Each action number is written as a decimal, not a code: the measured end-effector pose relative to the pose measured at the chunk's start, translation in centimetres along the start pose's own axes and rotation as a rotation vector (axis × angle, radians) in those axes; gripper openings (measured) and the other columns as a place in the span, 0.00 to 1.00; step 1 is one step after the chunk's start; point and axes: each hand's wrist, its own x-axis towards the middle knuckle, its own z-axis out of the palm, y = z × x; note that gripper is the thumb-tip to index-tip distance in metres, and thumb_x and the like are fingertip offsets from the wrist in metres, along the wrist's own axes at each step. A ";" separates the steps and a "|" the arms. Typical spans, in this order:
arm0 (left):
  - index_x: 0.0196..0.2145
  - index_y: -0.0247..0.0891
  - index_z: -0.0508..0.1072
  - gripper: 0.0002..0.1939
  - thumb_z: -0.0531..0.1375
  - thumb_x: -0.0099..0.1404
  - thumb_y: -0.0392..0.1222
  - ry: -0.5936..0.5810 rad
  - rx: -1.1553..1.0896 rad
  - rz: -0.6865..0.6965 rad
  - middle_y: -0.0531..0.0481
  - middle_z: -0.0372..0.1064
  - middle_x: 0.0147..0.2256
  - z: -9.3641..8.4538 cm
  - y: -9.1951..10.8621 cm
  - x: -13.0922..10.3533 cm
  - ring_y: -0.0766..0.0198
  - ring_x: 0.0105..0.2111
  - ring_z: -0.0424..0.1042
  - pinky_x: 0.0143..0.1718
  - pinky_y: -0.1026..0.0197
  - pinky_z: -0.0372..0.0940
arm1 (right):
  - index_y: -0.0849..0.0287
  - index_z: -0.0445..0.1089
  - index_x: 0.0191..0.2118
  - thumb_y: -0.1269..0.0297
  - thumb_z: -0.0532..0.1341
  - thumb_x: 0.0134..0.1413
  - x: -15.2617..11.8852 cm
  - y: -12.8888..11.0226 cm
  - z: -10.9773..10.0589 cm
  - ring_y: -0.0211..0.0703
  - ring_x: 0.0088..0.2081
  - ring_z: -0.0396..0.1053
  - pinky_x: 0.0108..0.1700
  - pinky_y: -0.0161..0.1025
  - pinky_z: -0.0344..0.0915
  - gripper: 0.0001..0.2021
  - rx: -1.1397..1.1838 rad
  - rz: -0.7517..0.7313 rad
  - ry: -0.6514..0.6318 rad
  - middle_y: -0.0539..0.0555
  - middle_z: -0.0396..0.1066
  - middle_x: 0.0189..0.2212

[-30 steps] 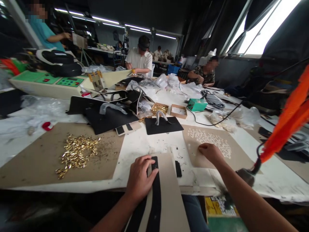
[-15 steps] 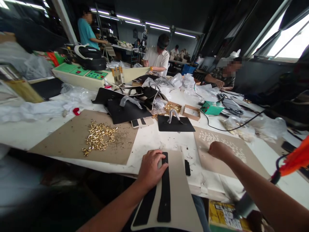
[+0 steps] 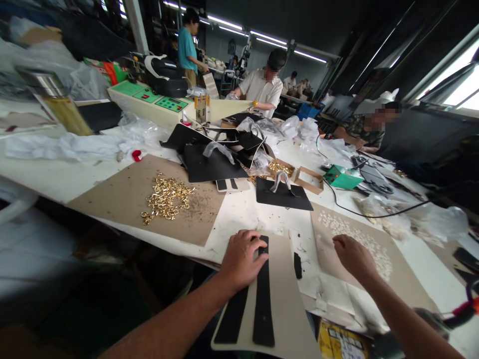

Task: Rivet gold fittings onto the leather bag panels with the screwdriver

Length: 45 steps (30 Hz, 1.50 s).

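My left hand (image 3: pixel 244 260) lies over the upper end of a long black strip (image 3: pixel 264 309), its thumb and fingertips closed about a small spot there. The strip runs along a beige panel (image 3: pixel 288 304) that hangs over the table's front edge, and a second black strip (image 3: pixel 232 319) lies beside it. On the right, my right hand (image 3: pixel 354 255) has its fingers curled in a pinch above a brown board (image 3: pixel 325 254). Whatever is between those fingertips is hidden. Many small white pieces (image 3: pixel 374 249) are scattered on this board, beside the hand.
Gold metal fittings (image 3: pixel 168 197) are heaped on another brown board (image 3: pixel 108 187). Behind are black panels (image 3: pixel 213 164), a small carton (image 3: pixel 309 180) and a green box (image 3: pixel 342 177) with a cable. A bottle (image 3: pixel 62 104) stands left. Co-workers (image 3: pixel 262 89) are beyond.
The view has swung left, so the table appears farther right. My right hand has drawn slightly back toward me over the board. My left hand stays at the strip's upper end.
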 end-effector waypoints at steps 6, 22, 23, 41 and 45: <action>0.44 0.45 0.81 0.11 0.71 0.64 0.38 -0.008 0.015 0.005 0.47 0.75 0.54 0.0 0.0 0.1 0.48 0.57 0.71 0.56 0.42 0.65 | 0.54 0.73 0.43 0.51 0.54 0.69 -5.5 -9.9 -1.5 0.49 0.40 0.76 0.43 0.41 0.67 0.15 0.569 -0.493 -0.303 0.53 0.78 0.38; 0.45 0.43 0.77 0.10 0.69 0.66 0.40 -0.029 0.046 0.001 0.45 0.75 0.54 -0.3 0.1 0.3 0.47 0.57 0.70 0.55 0.43 0.66 | 0.55 0.74 0.38 0.68 0.58 0.63 -7.1 -16.5 0.8 0.47 0.43 0.74 0.46 0.41 0.65 0.07 0.567 -0.655 -0.326 0.52 0.78 0.39; 0.45 0.43 0.77 0.10 0.69 0.66 0.40 -0.032 0.046 0.000 0.45 0.75 0.54 -0.3 0.1 0.3 0.47 0.57 0.70 0.55 0.43 0.66 | 0.54 0.74 0.38 0.69 0.58 0.64 -7.1 -16.5 0.8 0.47 0.43 0.75 0.46 0.41 0.65 0.07 0.566 -0.657 -0.321 0.52 0.78 0.39; 0.45 0.47 0.81 0.09 0.69 0.67 0.40 -0.027 0.096 0.032 0.47 0.76 0.53 0.2 -0.2 0.8 0.48 0.56 0.72 0.56 0.43 0.66 | 0.54 0.74 0.40 0.46 0.64 0.63 -14.9 -10.1 0.3 0.47 0.32 0.73 0.36 0.42 0.70 0.16 0.974 -0.186 0.121 0.52 0.76 0.31; 0.44 0.48 0.81 0.08 0.67 0.67 0.41 -0.006 0.105 0.083 0.47 0.76 0.52 0.4 -0.8 1.2 0.47 0.55 0.73 0.57 0.42 0.67 | 0.53 0.75 0.42 0.39 0.68 0.56 -20.8 -2.4 1.5 0.54 0.35 0.77 0.37 0.45 0.74 0.22 0.881 0.199 0.419 0.55 0.79 0.35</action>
